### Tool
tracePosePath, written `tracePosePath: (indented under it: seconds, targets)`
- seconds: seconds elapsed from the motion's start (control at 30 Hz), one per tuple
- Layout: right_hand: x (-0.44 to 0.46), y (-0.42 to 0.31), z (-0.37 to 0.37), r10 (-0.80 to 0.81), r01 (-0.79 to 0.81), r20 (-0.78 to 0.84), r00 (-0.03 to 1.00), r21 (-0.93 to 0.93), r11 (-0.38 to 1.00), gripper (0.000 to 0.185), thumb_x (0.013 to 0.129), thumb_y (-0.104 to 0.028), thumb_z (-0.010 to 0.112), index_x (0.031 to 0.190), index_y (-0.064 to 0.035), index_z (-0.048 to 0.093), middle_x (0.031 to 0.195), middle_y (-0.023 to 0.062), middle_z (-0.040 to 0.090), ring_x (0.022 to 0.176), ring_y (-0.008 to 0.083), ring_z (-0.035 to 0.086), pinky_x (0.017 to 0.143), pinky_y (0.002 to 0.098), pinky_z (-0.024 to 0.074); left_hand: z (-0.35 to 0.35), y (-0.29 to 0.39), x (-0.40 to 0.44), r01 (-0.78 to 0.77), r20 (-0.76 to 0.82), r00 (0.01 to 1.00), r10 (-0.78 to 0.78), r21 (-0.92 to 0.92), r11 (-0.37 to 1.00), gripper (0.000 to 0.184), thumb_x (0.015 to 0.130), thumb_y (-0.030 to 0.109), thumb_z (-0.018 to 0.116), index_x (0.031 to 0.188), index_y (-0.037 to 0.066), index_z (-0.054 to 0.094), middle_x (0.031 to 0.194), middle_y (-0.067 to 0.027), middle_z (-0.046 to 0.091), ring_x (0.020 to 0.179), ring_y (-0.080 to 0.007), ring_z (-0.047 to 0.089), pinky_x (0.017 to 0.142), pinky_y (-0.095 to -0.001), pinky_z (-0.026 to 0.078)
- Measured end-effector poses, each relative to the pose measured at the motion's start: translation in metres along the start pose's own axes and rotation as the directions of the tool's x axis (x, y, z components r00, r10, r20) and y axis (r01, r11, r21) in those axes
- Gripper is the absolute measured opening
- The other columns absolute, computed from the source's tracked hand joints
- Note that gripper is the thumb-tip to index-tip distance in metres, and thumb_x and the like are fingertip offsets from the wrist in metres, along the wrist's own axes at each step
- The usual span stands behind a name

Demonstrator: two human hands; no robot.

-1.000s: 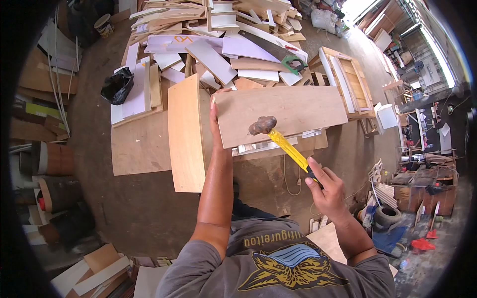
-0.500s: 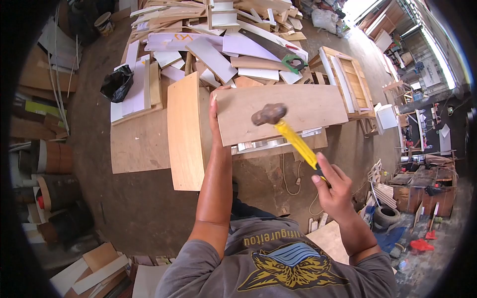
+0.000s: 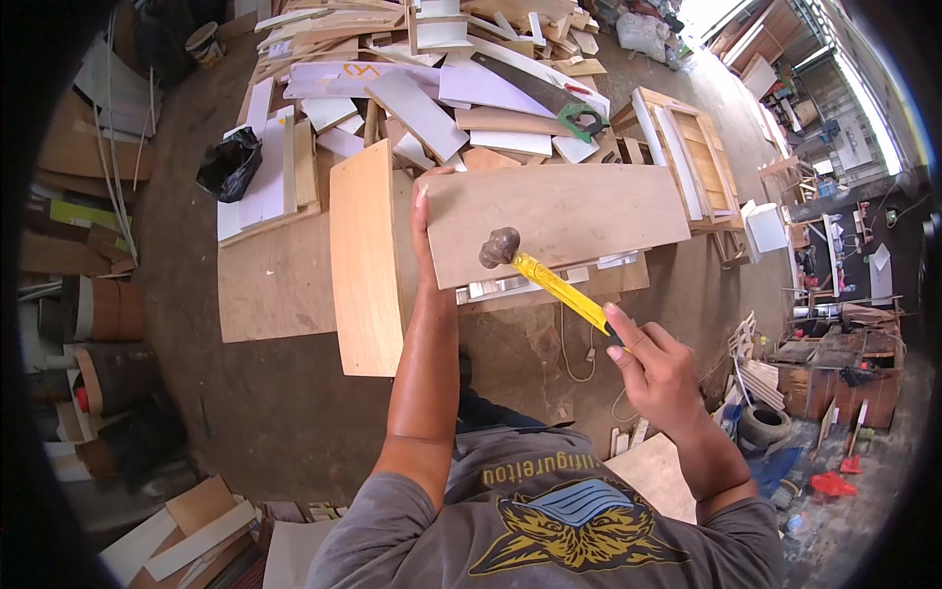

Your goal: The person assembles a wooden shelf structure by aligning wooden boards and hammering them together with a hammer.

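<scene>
My right hand is wrapped round the black grip of a hammer with a yellow handle. Its brown, rusty-looking head is over the lower left part of a plain wooden board; whether it touches the wood I cannot tell. At the board's left end, my left hand grips the edge, with some fingers hidden behind it. Just left of that hand, a lighter wooden panel stands beside the board and reaches past the table's front edge.
A worktable carries a heap of offcuts. On the heap lies a green-handled handsaw. A black plastic bag is at the left, and a wooden frame stands at the right. A cord lies on the floor.
The hammer head has moved left and down across the board, and its handle lies flatter. My right hand has shifted slightly; my left hand keeps its hold on the board.
</scene>
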State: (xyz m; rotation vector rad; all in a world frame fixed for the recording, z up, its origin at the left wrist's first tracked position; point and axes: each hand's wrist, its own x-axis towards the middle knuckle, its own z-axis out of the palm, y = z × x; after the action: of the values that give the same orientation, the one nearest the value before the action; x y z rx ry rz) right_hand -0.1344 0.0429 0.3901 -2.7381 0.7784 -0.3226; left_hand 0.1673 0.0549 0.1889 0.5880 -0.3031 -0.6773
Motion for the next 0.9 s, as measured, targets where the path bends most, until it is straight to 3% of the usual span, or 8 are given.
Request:
tracePosePath:
  seconds: [0.13, 0.23, 0.33, 0.43, 0.53, 0.73, 0.83, 0.9]
  targets:
    - [-0.001, 0.001, 0.003, 0.007, 0.006, -0.144, 0.990, 0.094, 0.996, 0.058, 0.094, -0.012, 0.078, 0.150, -0.0226, 0.067, 0.077, 0.0055, 0.059, 0.062, 0.0250, 0.060, 0.056, 0.0403, 0.0504, 0.001, -0.001, 0.001, -0.005, -0.033, 0.999, 0.005, 0.015, 1.000, 0.054, 0.100, 0.051, 0.054, 0.134, 0.010, 0.059, 0.123, -0.0079, 0.060, 0.116, -0.0236, 0.063, 0.100, -0.0439, 0.055]
    - [-0.003, 0.000, 0.006, -0.009, 0.010, 0.015, 1.000, -0.064, 0.998, 0.058, 0.094, -0.012, 0.077, 0.150, -0.0219, 0.066, 0.076, 0.0056, 0.058, 0.062, 0.0247, 0.061, 0.056, 0.0397, 0.0503, 0.004, 0.003, 0.000, -0.003, -0.027, 1.000, 0.003, 0.022, 1.000, 0.054, 0.099, 0.051, 0.054, 0.134, 0.010, 0.059, 0.122, -0.0079, 0.060, 0.116, -0.0235, 0.063, 0.099, -0.0436, 0.055]
    - [0.002, -0.002, -0.004, -0.005, 0.005, 0.008, 1.000, -0.007, 1.000, 0.058, 0.095, -0.014, 0.077, 0.151, -0.0217, 0.066, 0.076, 0.0056, 0.057, 0.061, 0.0248, 0.060, 0.056, 0.0398, 0.0498, 0.004, 0.002, 0.001, -0.003, -0.022, 1.000, 0.003, 0.029, 1.000, 0.054, 0.099, 0.050, 0.054, 0.134, 0.009, 0.059, 0.121, -0.0083, 0.060, 0.114, -0.0237, 0.064, 0.099, -0.0431, 0.055]
    - [-0.003, 0.007, 0.009, -0.008, 0.017, -0.133, 0.991, 0.067, 0.998, 0.058, 0.095, -0.015, 0.077, 0.151, -0.0213, 0.065, 0.075, 0.0054, 0.056, 0.061, 0.0249, 0.059, 0.055, 0.0397, 0.0492, 0.007, 0.004, 0.000, -0.020, -0.035, 0.999, 0.021, 0.034, 0.999, 0.054, 0.100, 0.049, 0.053, 0.134, 0.008, 0.059, 0.121, -0.0086, 0.061, 0.113, -0.0236, 0.064, 0.099, -0.0427, 0.055]
    - [-0.004, 0.006, 0.012, -0.012, 0.012, 0.006, 1.000, -0.036, 0.999, 0.059, 0.094, -0.013, 0.078, 0.151, -0.0209, 0.065, 0.075, 0.0055, 0.056, 0.060, 0.0253, 0.058, 0.055, 0.0400, 0.0493, 0.010, 0.007, -0.001, -0.030, -0.033, 0.999, 0.032, 0.072, 0.997, 0.053, 0.099, 0.048, 0.053, 0.134, 0.008, 0.059, 0.120, -0.0088, 0.061, 0.112, -0.0235, 0.064, 0.098, -0.0425, 0.055]
    - [-0.005, 0.007, 0.014, -0.038, 0.046, -0.155, 0.987, 0.048, 0.998, 0.059, 0.094, -0.012, 0.078, 0.151, -0.0207, 0.065, 0.075, 0.0058, 0.055, 0.058, 0.0258, 0.057, 0.055, 0.0400, 0.0489, 0.005, 0.003, 0.002, -0.015, -0.037, 0.999, 0.017, 0.049, 0.999, 0.053, 0.099, 0.047, 0.053, 0.134, 0.008, 0.058, 0.120, -0.0084, 0.061, 0.112, -0.0228, 0.064, 0.097, -0.0420, 0.056]
    - [-0.003, 0.003, 0.008, -0.043, 0.043, 0.011, 0.999, -0.077, 0.996, 0.058, 0.094, -0.012, 0.078, 0.150, -0.0197, 0.066, 0.075, 0.0057, 0.054, 0.059, 0.0252, 0.057, 0.055, 0.0396, 0.0487, 0.009, 0.005, 0.001, 0.005, -0.052, 0.999, -0.003, 0.051, 0.999, 0.053, 0.099, 0.047, 0.052, 0.133, 0.007, 0.059, 0.120, -0.0081, 0.061, 0.112, -0.0225, 0.064, 0.098, -0.0418, 0.055]
    - [-0.005, 0.005, 0.012, -0.029, 0.031, -0.075, 0.997, 0.021, 0.999, 0.058, 0.094, -0.012, 0.078, 0.150, -0.0194, 0.066, 0.075, 0.0055, 0.054, 0.059, 0.0247, 0.058, 0.054, 0.0395, 0.0484, 0.001, 0.001, 0.004, -0.031, -0.013, 0.999, 0.032, 0.062, 0.998, 0.056, 0.102, 0.050, 0.051, 0.135, 0.006, 0.061, 0.123, -0.0097, 0.065, 0.116, -0.0229, 0.065, 0.101, -0.0418, 0.054]
